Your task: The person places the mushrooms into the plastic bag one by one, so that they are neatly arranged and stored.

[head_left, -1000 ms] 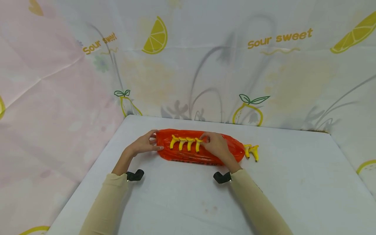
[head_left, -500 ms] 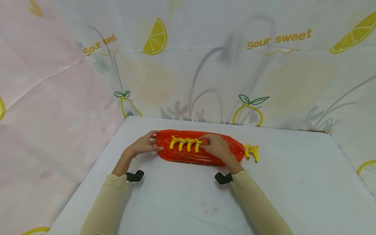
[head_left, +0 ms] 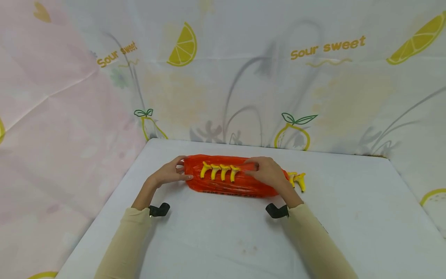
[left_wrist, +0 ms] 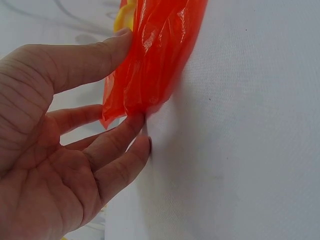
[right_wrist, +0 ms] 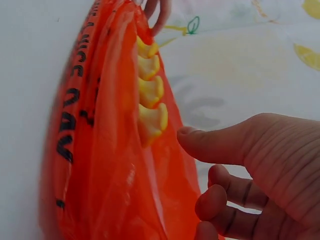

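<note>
Head view: we see a red plastic bag (head_left: 228,188) lying crosswise on a white desk (head_left: 223,232), four yellow pieces (head_left: 224,172) lined up on top.
At the bag's left end, the left hand (head_left: 168,172) touches the plastic with thumb and fingertips, its grip spread wide. Over the bag, just right of the row, the right hand (head_left: 270,172) shows a wide grip, thumb apart from loosely bent fingers. We find two more yellow pieces (head_left: 299,182) at the bag's right end. Beige sleeves (head_left: 122,240) reach in; behind the desk rises a lemon-printed backdrop (head_left: 240,77).
</note>
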Demonstrator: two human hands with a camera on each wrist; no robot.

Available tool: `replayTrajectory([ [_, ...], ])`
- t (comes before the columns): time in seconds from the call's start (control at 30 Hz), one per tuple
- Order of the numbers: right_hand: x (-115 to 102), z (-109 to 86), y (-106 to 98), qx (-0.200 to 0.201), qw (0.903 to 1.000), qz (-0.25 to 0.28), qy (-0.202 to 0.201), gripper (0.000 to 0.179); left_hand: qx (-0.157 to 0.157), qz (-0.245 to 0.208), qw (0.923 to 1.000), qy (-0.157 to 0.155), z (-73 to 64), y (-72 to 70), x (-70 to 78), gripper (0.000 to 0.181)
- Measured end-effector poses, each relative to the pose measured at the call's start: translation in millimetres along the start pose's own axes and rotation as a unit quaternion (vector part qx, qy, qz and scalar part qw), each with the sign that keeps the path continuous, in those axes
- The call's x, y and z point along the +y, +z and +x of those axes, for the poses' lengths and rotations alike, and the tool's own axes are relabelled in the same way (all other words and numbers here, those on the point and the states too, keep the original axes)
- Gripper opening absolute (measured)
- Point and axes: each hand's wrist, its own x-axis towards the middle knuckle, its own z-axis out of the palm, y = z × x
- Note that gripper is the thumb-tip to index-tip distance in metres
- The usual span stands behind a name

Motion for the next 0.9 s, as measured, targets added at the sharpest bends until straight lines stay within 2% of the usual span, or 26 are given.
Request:
replayTrajectory([
  [0.27,9.0,-12.3,-21.9,-0.001,0.9983,0.052,-0.026,0.034,0.000,0.000,1.0000,-0.004,-0.6,-0.3,1.1,0.087],
  [0.37,12.9,-17.8,-30.5,0.002,0.9974,0.069,-0.022,0.035,0.001,0.001,1.0000,-0.002,-0.5,0.1,0.3,0.087],
  [0.63,29.2,-32.2,-51.4,0.025,0.9974,0.067,-0.012,0.032,-0.001,-0.001,1.0000,0.003,-1.2,0.4,1.3,0.086],
  [0.9,48.6,-46.0,-62.4,0.049,0.9972,0.055,0.009,0.030,0.001,0.000,1.0000,-0.003,-0.8,0.4,0.7,0.086],
])
